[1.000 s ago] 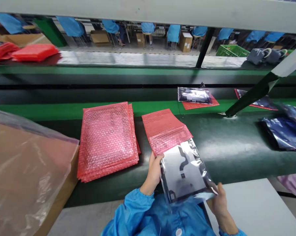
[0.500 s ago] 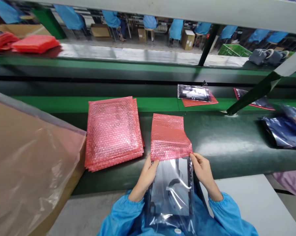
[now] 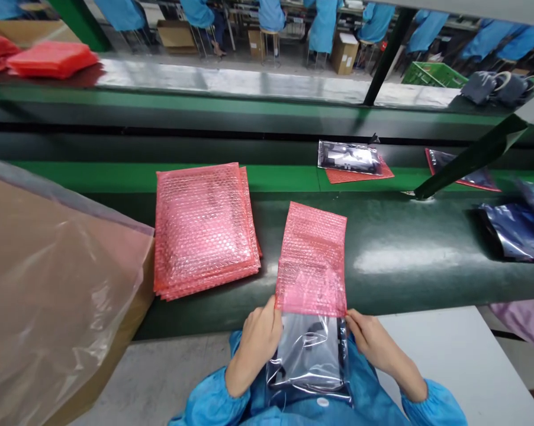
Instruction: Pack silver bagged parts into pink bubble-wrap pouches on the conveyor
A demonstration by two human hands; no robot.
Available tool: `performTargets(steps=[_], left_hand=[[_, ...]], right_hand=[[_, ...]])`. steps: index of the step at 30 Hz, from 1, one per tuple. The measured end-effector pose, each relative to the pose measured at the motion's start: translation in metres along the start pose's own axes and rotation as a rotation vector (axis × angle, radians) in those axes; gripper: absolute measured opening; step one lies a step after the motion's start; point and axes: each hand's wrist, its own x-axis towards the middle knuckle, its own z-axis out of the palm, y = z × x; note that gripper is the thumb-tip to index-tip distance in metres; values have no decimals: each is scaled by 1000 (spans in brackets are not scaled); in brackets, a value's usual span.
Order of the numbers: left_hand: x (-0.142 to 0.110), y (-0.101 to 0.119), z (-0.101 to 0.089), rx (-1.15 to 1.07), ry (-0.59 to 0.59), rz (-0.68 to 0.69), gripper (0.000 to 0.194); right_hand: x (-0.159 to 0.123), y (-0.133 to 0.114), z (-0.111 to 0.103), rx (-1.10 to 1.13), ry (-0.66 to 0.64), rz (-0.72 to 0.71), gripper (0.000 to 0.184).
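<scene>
Pink bubble-wrap pouch (image 3: pixel 312 260) lay flat on dark table (image 3: pixel 404 254), mouth toward person. Left hand (image 3: pixel 256 343), right hand (image 3: pixel 373 340): fingers pinched mouth corners, apparently holding it open around half-inserted silvery anti-static bag (image 3: pixel 309 361). Spare pouch stack (image 3: pixel 205 228) just left.

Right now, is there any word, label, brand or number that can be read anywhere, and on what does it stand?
None can be read.
The shiny bag held by the left hand and right hand shows only dark shapes, no letters.
The pink bubble pouch is plain.
The cardboard boxes behind are too far and blurred.
</scene>
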Motion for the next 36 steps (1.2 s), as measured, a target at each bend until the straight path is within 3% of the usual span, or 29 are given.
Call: performTargets(steps=[3,10,16,19,23,25,28,30,33,36], left_hand=[[-8,9,-11,43,-180,-96,40],[-39,10,-19,162,-388,-186,49],[-81,-14,-14,221,-459,7,46],[-86,-17,-22,232,-383,121,40],[-55,2,-59,155,-165,254,23],[-31,20,-92,65,-174,373,23],[-3,51,-146,-151,-381,544,33],[7,68,-174,-313,-552,542,42],[12,76,-195,-567,-733,367,57],[8,68,-199,-802,-868,194,66]], right_hand=[[-14,-1,6,16,-102,60,37],[-43,-2,7,-3,-251,88,43],[-66,-18,-1,-63,-404,124,50],[-65,-28,-12,-24,-497,171,57],[-40,-56,-51,26,-518,144,67],[-25,-80,-80,-10,-456,77,71],[-10,-119,-124,-119,-323,-71,72],[-5,-134,-145,-181,-218,-171,72],[1,-138,-156,-235,-78,-243,68],[5,-134,-158,-257,-71,-315,66]])
